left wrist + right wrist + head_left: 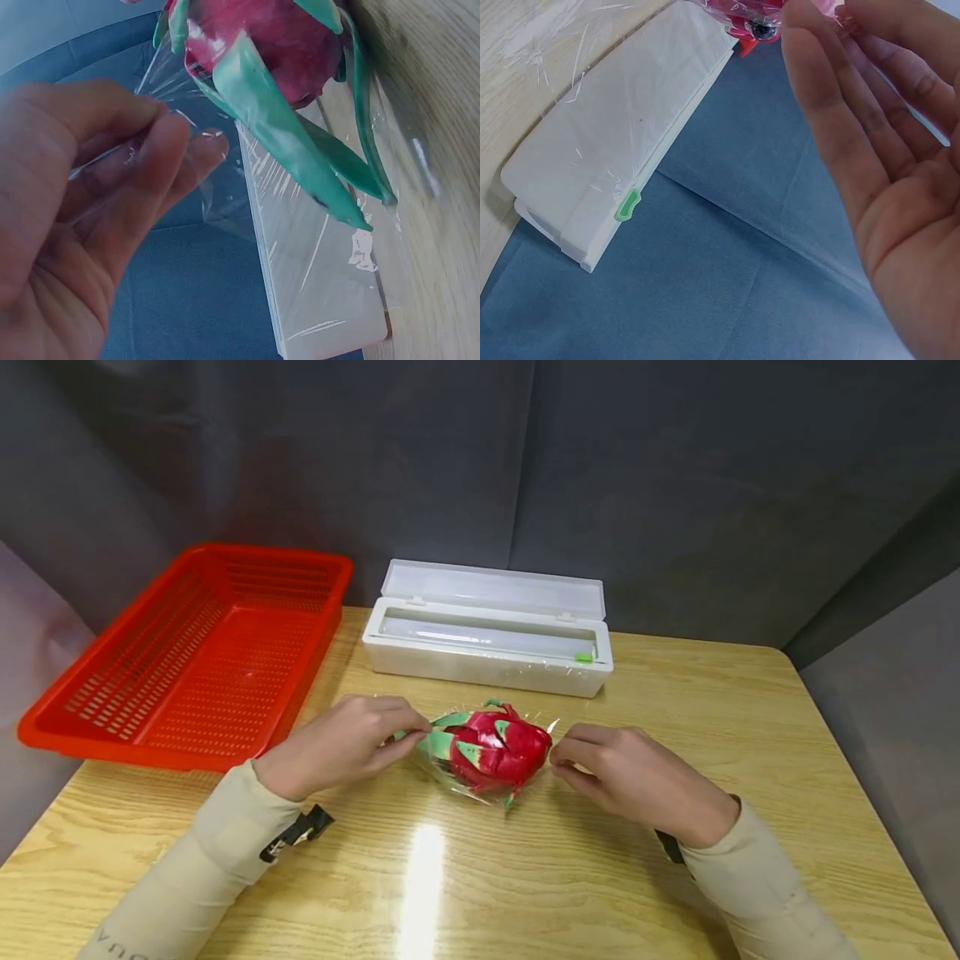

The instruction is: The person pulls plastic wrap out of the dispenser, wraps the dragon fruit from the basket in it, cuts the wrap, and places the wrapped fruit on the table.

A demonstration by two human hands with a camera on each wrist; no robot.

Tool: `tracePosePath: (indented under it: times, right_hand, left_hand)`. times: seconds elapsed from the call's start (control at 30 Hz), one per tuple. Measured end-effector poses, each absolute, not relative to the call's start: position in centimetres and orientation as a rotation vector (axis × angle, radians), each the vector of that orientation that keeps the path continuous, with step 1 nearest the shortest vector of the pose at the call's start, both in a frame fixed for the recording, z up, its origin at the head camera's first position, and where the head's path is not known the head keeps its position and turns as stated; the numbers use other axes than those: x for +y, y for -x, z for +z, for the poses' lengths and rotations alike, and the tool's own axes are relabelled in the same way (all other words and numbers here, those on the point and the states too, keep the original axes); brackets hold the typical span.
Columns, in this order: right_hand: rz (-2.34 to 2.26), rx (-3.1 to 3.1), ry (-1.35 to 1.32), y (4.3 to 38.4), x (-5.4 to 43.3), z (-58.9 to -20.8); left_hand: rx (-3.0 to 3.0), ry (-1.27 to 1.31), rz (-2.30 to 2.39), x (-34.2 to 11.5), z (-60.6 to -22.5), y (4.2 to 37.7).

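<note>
A red dragon fruit [501, 747] with green scales lies on the table, clear plastic wrap [457, 783] around it. My left hand [352, 739] is at its leafy left end; in the left wrist view, thumb and forefinger pinch a gathered edge of the wrap [225, 199] beside the long green scales. On the other side my right hand [626, 772] has its fingertips together right at the fruit's blunt end. In the right wrist view those fingertips [802, 15] pinch film next to the fruit's dark end spot, and the palm shows.
Behind the fruit stands a white wrap dispenser box [487, 670], lid [495, 589] raised, a roll inside and a green slider [583, 657] at its right end. A red slotted basket [300, 693] sits at the left. Grey curtain [675, 485] hangs behind the wooden table [570, 893].
</note>
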State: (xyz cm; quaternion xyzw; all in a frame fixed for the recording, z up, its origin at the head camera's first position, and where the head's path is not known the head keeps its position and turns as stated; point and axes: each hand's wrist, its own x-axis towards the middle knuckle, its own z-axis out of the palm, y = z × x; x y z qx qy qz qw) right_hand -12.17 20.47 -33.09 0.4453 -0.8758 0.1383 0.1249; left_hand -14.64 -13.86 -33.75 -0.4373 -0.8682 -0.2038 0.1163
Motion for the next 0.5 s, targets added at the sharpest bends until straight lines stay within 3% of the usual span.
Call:
tracePosePath:
  times: [0.5]
  right_hand:
    - [0.433,-2.501,-1.288,12.34,20.21,-33.33]
  left_hand:
    - [-2.553,1.278,-0.574,-13.26,-33.92,15.31]
